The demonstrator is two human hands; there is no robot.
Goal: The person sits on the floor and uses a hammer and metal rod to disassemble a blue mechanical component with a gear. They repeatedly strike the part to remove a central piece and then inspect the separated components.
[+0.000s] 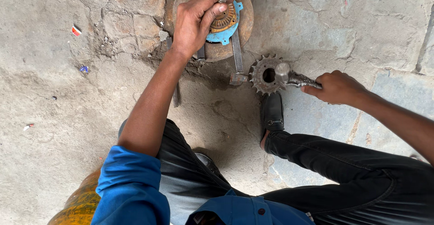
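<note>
A: While the left hand [194,21] presses down on it, the rusty toothed part [223,18] sits in a blue housing [224,33], on a round rusty plate [242,23] at the top of the view, on the concrete floor [68,116]. Fingers curled over the part, thumb along its near edge.

B: Noted. Right hand?

A: The right hand [337,87] is closed round the handle of a hammer [294,77], fingers wrapped tight. Its head lies over a loose steel sprocket [266,74] on the floor, just beside the plate. Whether head and sprocket touch, I cannot tell.

B: Anything across the plate?

A: A flat metal bar [235,48] runs over it, ending near the sprocket.

B: Surroundings?

A: A black shoe [272,114] just below the sprocket, black trousers [361,180], blue sleeve [129,184]. An orange-yellow rounded object [79,204] at the lower left, partly hidden. Small scraps of litter [76,30] on the floor to the left.
</note>
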